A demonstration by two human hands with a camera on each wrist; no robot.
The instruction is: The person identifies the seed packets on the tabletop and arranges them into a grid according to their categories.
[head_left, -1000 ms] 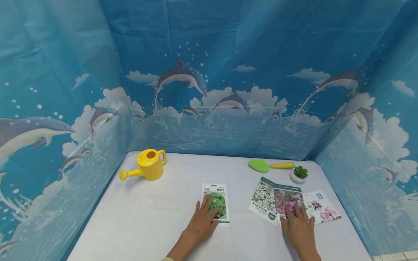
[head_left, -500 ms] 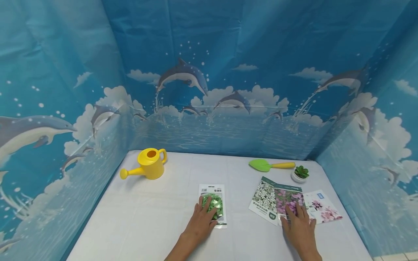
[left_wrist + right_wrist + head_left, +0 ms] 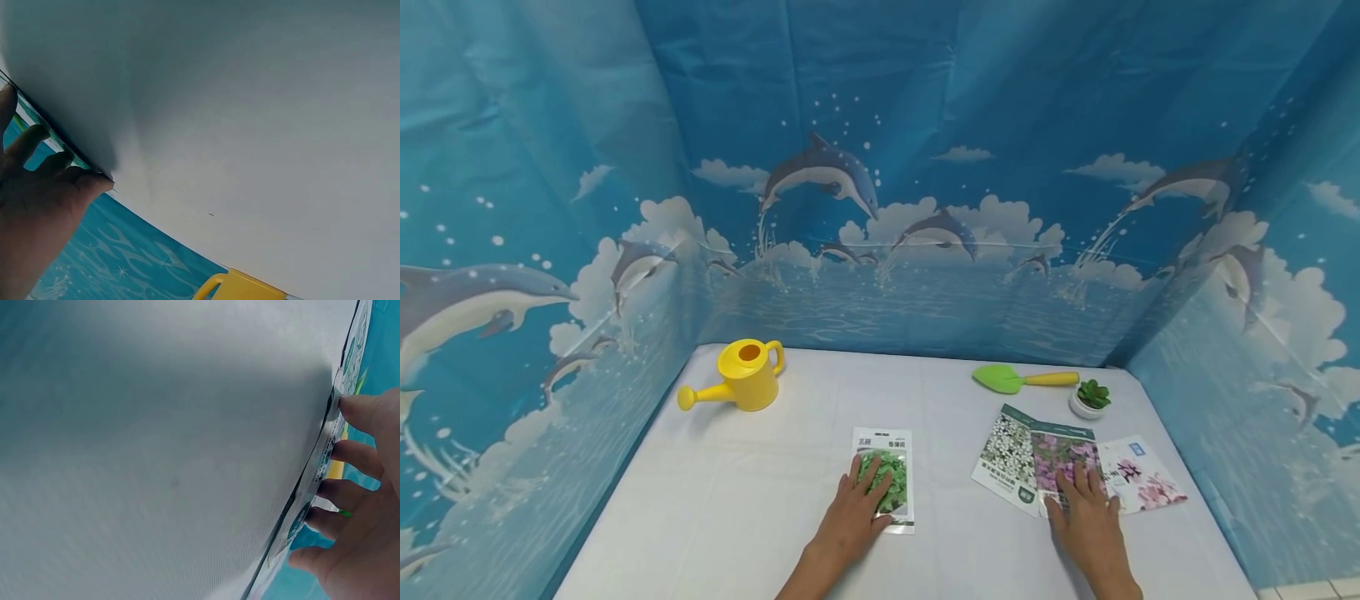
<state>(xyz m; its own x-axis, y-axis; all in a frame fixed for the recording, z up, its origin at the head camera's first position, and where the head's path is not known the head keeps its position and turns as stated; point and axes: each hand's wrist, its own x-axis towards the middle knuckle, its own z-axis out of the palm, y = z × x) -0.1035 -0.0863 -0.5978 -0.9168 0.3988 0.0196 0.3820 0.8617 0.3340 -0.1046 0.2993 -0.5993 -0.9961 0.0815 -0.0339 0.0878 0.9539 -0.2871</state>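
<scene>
My left hand (image 3: 850, 514) rests spread on a seed packet (image 3: 900, 517) with green leaves printed on it; the wrist view shows its fingertips touching the packet's face. My right hand (image 3: 1088, 521) presses its fingertips on a seed packet with purple flowers (image 3: 1052, 450). To the left of that one lies a white-flower packet (image 3: 1009, 450), and on its right a pale packet with pink blossoms (image 3: 1153, 487); the three packets fan out, edges meeting or overlapping. Part of the purple-flower packet is hidden under the right hand.
A yellow watering can (image 3: 754, 383) stands at the back left. A green trowel with a yellow handle (image 3: 1000, 378) lies at the back right beside a small potted succulent (image 3: 1090, 400). Blue dolphin-print curtains (image 3: 880, 308) rise around the white table (image 3: 715, 500).
My left hand has slid the green-leaf packet a little to the left and toward me. The right hand stays on the purple-flower packet.
</scene>
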